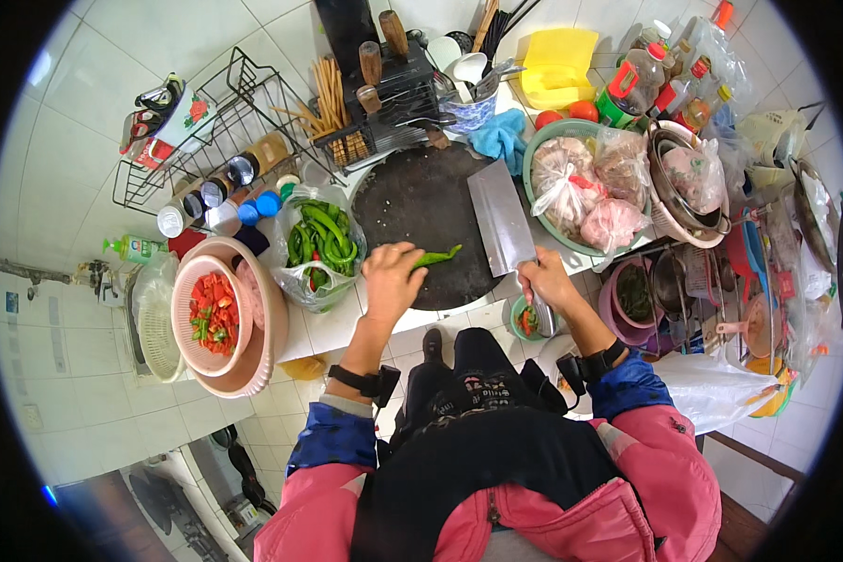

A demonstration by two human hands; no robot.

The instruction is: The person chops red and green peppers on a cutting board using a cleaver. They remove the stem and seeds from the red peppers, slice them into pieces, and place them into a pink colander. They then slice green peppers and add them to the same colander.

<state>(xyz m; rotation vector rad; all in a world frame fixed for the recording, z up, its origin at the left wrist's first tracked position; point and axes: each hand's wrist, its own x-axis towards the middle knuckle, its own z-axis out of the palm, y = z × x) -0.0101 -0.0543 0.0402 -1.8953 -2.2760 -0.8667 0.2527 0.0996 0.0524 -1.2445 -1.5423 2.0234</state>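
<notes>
My right hand grips the handle of a wide steel cleaver, whose blade is over the right side of a round dark chopping board. One long green pepper lies across the near part of the board. Its left end passes between the thumb and fingers of my left hand, which hides that end. Left of the board is a plastic bag of green peppers with a little red among them. Farther left, chopped red and green peppers fill a pink basket inside a larger basin.
A green basin with bagged meat stands right of the board, beside a blue cloth. Behind the board is a black knife rack. Below the counter edge, a small green bowl holds scraps. Bottles crowd the back right.
</notes>
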